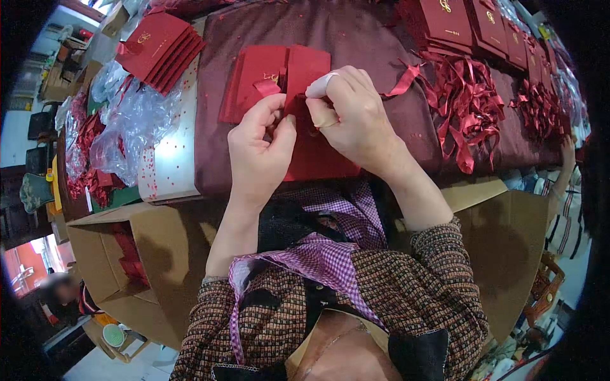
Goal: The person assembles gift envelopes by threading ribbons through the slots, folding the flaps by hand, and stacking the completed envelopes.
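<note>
In front of me a stack of red cards [254, 66] with gold print lies on the dark red cloth [222, 152]. Another red card [324, 159] is under my hands, its lower part showing between my wrists. My left hand [264, 136] is closed in a pinch at a red ribbon [265, 87], whose loose end sticks out above the fingers. Closed too, my right hand [356, 114] pinches at the card's middle; white wrapping covers one fingertip. What exactly its fingers hold is hidden. A ribbon end [406, 79] lies just right of that hand.
Loose red ribbons [467, 105] are heaped to the right, below stacked red cards [448, 25]. At the upper left, more cards [159, 51] stand fanned near clear plastic wrap [136, 133]. Cardboard boxes [159, 254] flank me below the table edge. Another person's arm [564, 165] shows far right.
</note>
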{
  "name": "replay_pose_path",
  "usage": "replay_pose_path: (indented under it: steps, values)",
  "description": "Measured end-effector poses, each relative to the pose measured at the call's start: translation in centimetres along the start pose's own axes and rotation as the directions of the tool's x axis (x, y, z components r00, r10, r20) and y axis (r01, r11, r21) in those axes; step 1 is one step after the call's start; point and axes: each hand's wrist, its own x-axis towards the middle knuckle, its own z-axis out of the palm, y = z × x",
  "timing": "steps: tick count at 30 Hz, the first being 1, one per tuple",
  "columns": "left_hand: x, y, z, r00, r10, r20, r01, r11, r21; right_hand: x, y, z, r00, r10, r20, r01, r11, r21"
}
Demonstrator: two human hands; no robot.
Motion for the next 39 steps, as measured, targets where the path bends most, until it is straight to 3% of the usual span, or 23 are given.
replay_pose_path:
  steps: [7,9,13,16,18,20,21,22,23,24,26,27,28,30,32,35,37,39]
  values:
    - [0.3,-0.4,0.4,0.998,0.067,0.000,-0.067,0.998,-0.006,0.5,0.2,-0.2,0.988,-0.129,0.080,0.140,0.980,-0.141]
    - [0.4,-0.5,0.4,0.998,0.062,0.008,-0.061,0.997,-0.046,0.7,-0.1,-0.3,0.969,-0.193,0.153,0.230,0.932,-0.280]
    - [0.5,-0.7,0.6,0.987,0.162,0.020,-0.163,0.981,0.102,1.1,-0.1,-0.4,0.966,-0.203,0.160,0.242,0.929,-0.281]
    - [0.2,-1.1,1.2,0.972,0.235,0.031,-0.237,0.961,0.141,1.0,0.1,-0.6,0.986,0.013,0.165,-0.017,1.000,0.020]
    - [0.1,-0.5,1.1,0.962,0.268,0.047,-0.272,0.937,0.219,0.8,0.5,-0.5,0.984,0.049,0.170,-0.064,0.994,0.084]
    - [0.3,0.0,0.6,0.975,0.196,0.104,-0.215,0.952,0.220,1.0,0.9,-0.6,0.979,0.103,0.175,-0.131,0.979,0.156]
    - [0.5,0.4,0.3,0.982,0.128,0.137,-0.144,0.983,0.113,1.2,1.0,-1.0,0.975,0.129,0.183,-0.160,0.972,0.170]
    - [0.7,1.0,-0.2,0.982,0.066,0.176,-0.068,0.998,0.008,1.4,1.0,-1.5,0.970,0.152,0.191,-0.187,0.965,0.183]
    - [0.8,2.1,-0.8,0.964,-0.155,0.215,0.164,0.986,-0.025,1.6,1.1,-2.0,0.965,0.162,0.208,-0.208,0.952,0.224]
    - [1.0,1.9,-0.8,0.965,-0.155,0.212,0.164,0.986,-0.025,1.5,1.2,-2.1,0.965,0.159,0.210,-0.206,0.952,0.225]
    - [1.3,1.2,-0.4,0.973,0.080,0.217,-0.087,0.996,0.024,1.2,1.1,-2.1,0.968,0.113,0.226,-0.169,0.955,0.244]
    - [1.3,0.8,-0.2,0.972,0.127,0.197,-0.138,0.989,0.044,1.0,1.0,-2.0,0.966,0.127,0.223,-0.182,0.952,0.247]
    - [1.4,0.6,0.1,0.972,0.127,0.198,-0.138,0.989,0.043,0.9,0.9,-2.0,0.967,0.128,0.222,-0.183,0.952,0.246]
    - [1.3,0.4,0.6,0.989,0.135,0.051,-0.132,0.989,-0.070,0.8,0.9,-2.0,0.978,0.108,0.180,-0.154,0.953,0.261]
    - [1.0,0.3,0.6,0.998,0.062,0.010,-0.062,0.998,-0.023,0.5,1.0,-1.9,0.981,0.098,0.169,-0.143,0.950,0.278]
    - [1.1,-0.5,0.6,0.989,0.145,0.036,-0.145,0.989,0.002,0.4,1.0,-1.8,0.986,0.072,0.150,-0.112,0.953,0.281]
    - [1.3,-0.8,0.6,0.952,0.291,0.090,-0.302,0.943,0.138,0.4,0.9,-1.8,0.988,0.058,0.141,-0.094,0.960,0.263]
    - [1.5,-1.0,0.8,0.947,0.309,0.093,-0.319,0.939,0.130,0.5,1.0,-2.0,0.991,0.016,0.132,-0.046,0.972,0.230]
